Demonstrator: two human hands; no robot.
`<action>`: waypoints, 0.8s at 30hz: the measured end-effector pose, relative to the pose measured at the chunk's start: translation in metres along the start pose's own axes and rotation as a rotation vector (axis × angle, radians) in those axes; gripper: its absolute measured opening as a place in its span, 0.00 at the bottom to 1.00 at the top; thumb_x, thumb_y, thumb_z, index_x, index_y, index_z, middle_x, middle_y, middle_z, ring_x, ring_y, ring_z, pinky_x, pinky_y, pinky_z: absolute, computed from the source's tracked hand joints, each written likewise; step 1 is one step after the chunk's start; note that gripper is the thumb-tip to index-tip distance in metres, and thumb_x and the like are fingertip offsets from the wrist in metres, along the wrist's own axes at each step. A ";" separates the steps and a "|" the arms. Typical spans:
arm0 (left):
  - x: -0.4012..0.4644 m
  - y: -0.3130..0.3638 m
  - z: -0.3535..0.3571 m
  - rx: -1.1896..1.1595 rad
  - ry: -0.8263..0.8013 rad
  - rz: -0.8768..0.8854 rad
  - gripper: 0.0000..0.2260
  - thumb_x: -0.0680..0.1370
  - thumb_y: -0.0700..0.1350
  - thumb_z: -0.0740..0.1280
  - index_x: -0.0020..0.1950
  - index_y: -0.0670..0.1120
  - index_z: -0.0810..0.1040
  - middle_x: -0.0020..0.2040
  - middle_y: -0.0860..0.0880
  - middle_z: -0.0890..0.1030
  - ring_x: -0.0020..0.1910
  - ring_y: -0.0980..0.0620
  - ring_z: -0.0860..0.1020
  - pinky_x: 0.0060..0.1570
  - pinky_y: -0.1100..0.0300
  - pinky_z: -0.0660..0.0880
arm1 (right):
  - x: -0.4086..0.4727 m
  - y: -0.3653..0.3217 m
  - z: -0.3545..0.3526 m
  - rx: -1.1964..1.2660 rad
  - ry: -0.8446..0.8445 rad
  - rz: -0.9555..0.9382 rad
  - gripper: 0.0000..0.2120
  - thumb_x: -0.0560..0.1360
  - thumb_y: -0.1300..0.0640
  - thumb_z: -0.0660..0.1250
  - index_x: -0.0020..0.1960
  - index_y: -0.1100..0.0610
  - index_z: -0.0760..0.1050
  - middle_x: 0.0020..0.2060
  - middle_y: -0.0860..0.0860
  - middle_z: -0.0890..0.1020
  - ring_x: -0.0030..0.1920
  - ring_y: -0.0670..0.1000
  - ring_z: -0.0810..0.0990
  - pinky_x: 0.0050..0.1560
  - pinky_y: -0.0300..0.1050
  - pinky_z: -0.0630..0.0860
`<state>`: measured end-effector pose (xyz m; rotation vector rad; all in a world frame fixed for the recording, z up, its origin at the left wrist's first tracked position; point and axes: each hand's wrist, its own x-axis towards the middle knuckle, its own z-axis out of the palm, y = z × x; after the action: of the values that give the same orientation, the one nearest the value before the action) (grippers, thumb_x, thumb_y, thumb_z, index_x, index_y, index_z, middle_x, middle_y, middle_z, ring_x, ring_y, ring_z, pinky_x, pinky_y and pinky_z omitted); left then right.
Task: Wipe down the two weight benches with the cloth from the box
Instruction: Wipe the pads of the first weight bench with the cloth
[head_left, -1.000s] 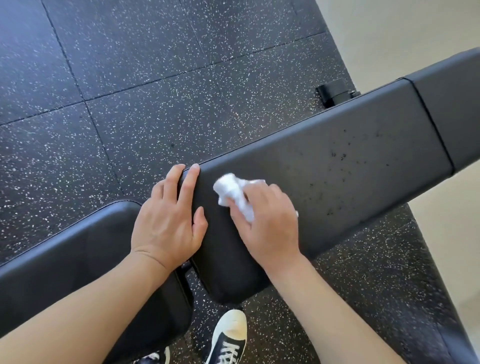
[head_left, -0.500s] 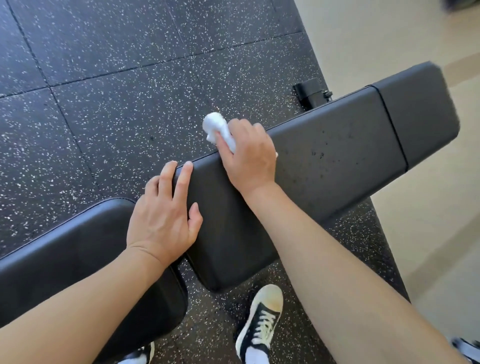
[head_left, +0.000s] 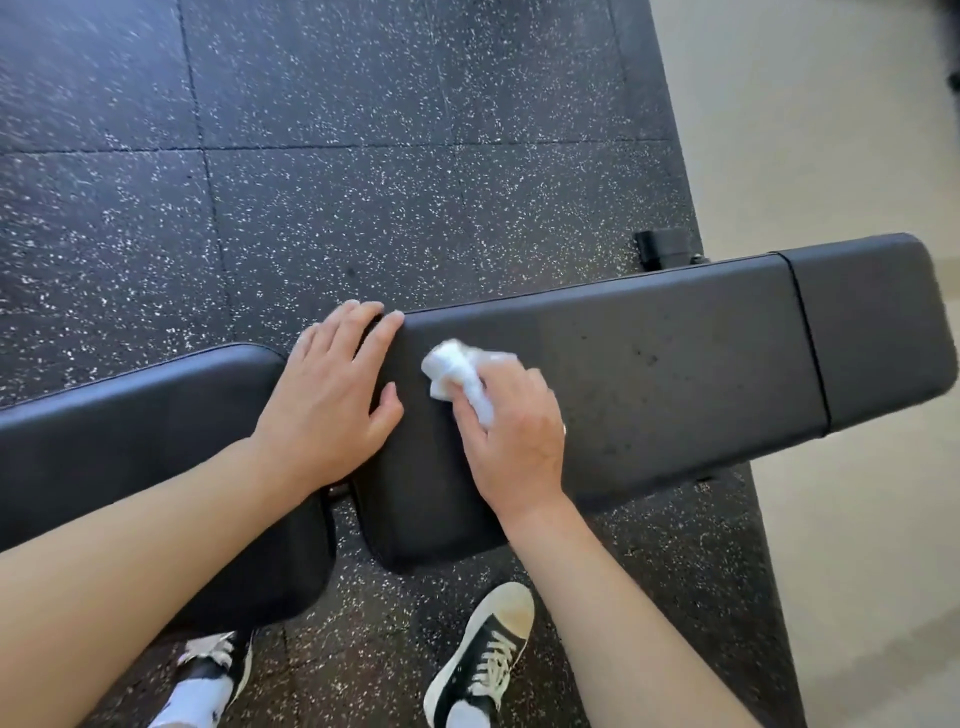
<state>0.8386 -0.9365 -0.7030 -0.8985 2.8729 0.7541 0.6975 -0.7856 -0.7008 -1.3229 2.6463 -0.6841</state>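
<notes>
Speckled rubber floor (head_left: 363, 182), head view. Black weight bench (head_left: 649, 374) runs across. Right hand (head_left: 511, 431) bunches the white cloth (head_left: 457, 371) in curled fingers, pressed onto the pad. Left hand (head_left: 332, 400) lies flat, fingers straight, bracing the pad's end. Cloth looks soft, light; best held as a wad.

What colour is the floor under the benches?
Black with little white speckles, seen in the head view: the floor.
</notes>
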 end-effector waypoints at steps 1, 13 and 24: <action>0.001 0.005 0.000 -0.008 0.018 -0.009 0.30 0.79 0.49 0.59 0.79 0.39 0.68 0.78 0.39 0.69 0.80 0.37 0.65 0.76 0.38 0.64 | -0.019 0.003 -0.005 0.006 -0.029 0.001 0.07 0.80 0.52 0.70 0.49 0.54 0.75 0.45 0.49 0.78 0.39 0.54 0.72 0.40 0.56 0.73; 0.032 0.079 0.050 0.112 0.235 -0.165 0.26 0.81 0.50 0.58 0.78 0.45 0.67 0.78 0.43 0.69 0.80 0.40 0.63 0.81 0.38 0.54 | -0.080 0.080 -0.074 0.175 0.129 0.184 0.12 0.84 0.44 0.65 0.50 0.52 0.75 0.42 0.43 0.75 0.41 0.50 0.71 0.42 0.45 0.70; 0.035 0.080 0.056 0.171 0.289 -0.165 0.27 0.79 0.50 0.57 0.78 0.44 0.68 0.78 0.42 0.69 0.79 0.38 0.65 0.81 0.39 0.54 | 0.040 0.057 0.000 0.064 0.318 0.145 0.12 0.78 0.49 0.71 0.42 0.55 0.74 0.36 0.49 0.77 0.37 0.56 0.71 0.36 0.51 0.65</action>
<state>0.7606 -0.8722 -0.7231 -1.2945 2.9904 0.3846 0.6313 -0.7868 -0.7219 -1.0691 2.8974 -1.0236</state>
